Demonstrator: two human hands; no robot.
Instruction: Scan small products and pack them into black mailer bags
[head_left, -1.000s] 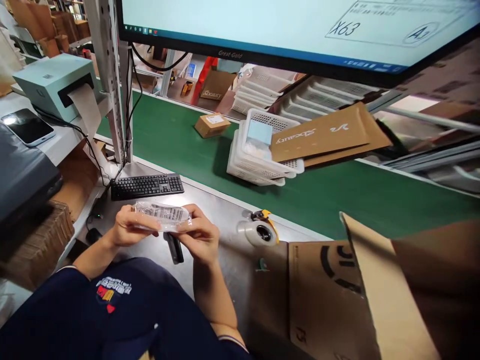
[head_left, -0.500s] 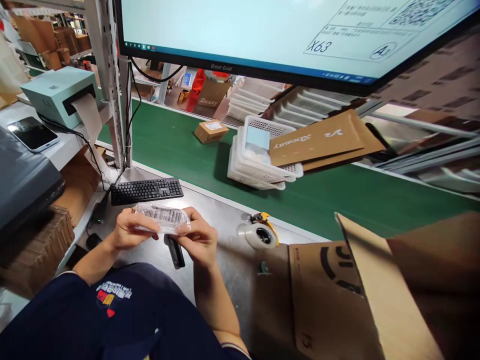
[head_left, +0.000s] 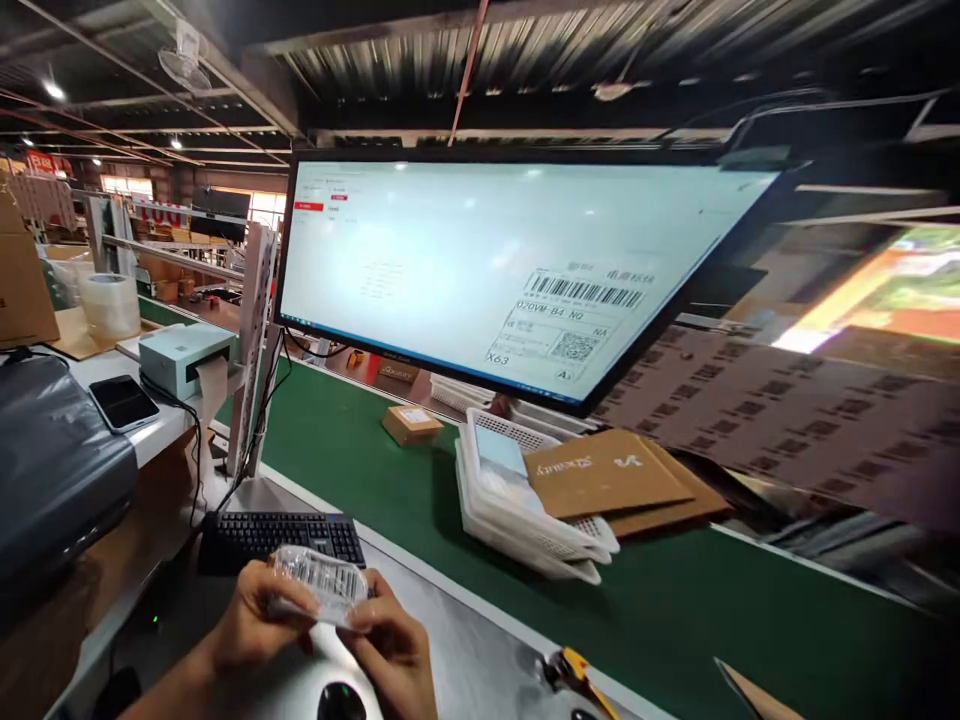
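A small clear plastic packet with a barcode label (head_left: 321,577) is held up between both hands, label facing me. My left hand (head_left: 259,610) pinches its left end, thumb across the front. On the right end, my right hand (head_left: 394,635) closes its thumb and fingers. Just behind the packet lies a black keyboard (head_left: 289,533) on the metal table (head_left: 480,640). Below the hands a black rounded device (head_left: 341,702), partly cut off by the frame edge, rests in a bright patch of light.
A large monitor (head_left: 450,260) shows a shipping label. On the green conveyor (head_left: 322,420) stand a small carton (head_left: 412,425) and stacked white baskets (head_left: 480,500) with brown mailers (head_left: 607,470). A label printer (head_left: 176,360) and phone (head_left: 124,402) sit at left; a yellow tape dispenser (head_left: 585,680) lies at lower right.
My view has tilted up, showing the whole monitor and the ceiling; the table and hands sit lower in the picture. Both hands keep hold of the packet.
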